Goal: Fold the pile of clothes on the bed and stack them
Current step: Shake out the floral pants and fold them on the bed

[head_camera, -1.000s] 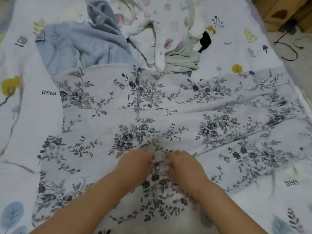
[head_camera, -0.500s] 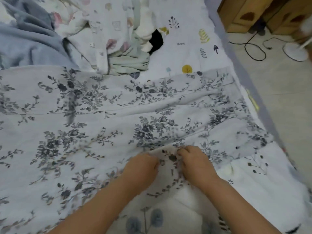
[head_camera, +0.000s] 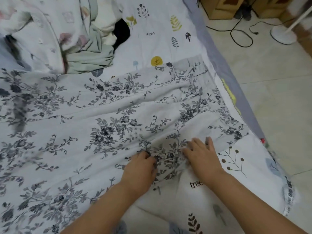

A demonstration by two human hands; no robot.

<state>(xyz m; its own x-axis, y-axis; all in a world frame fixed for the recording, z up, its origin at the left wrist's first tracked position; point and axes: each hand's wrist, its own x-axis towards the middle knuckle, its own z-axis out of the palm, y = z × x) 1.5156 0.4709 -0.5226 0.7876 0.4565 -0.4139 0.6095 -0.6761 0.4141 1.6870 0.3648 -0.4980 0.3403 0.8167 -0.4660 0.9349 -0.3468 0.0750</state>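
A large pale grey garment with a dark floral print point(head_camera: 104, 119) lies spread flat across the bed. My left hand point(head_camera: 140, 168) has curled fingers pinching the cloth near its lower right edge. My right hand point(head_camera: 200, 156) lies on the same edge a little to the right, fingers stretched over the fabric. A heap of unfolded clothes point(head_camera: 67, 39) sits at the top left: a white printed piece, a mint green one and something black.
The bed sheet point(head_camera: 162, 36) is white with leaf and "trees" prints; its grey border runs down the right side. Beyond it is tiled floor point(head_camera: 270, 81) with black cables, cardboard boxes point(head_camera: 222, 7) and a white fan base point(head_camera: 283, 33).
The view has swung right along the garment. My hands have moved apart, and my right hand has gone from curled on the cloth to spread over it.
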